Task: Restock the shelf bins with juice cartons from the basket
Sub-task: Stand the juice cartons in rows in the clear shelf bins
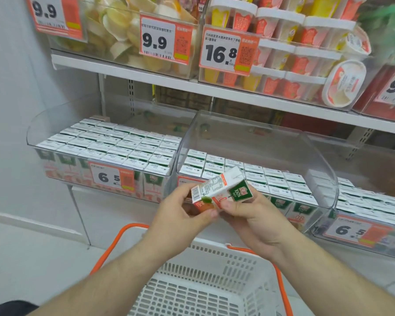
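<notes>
Both hands (217, 215) hold carton (221, 189) above basket (205, 281).

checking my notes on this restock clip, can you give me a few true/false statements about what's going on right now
1. Both hands hold one carton. True.
2. The left hand rests on the basket. False: it grips the carton above the basket.
3. The left bin holds rows of cartons. True.
4. The basket handles are blue. False: they are orange.
5. The left bin's price tag reads 16.8. False: it reads 6.5.
</notes>
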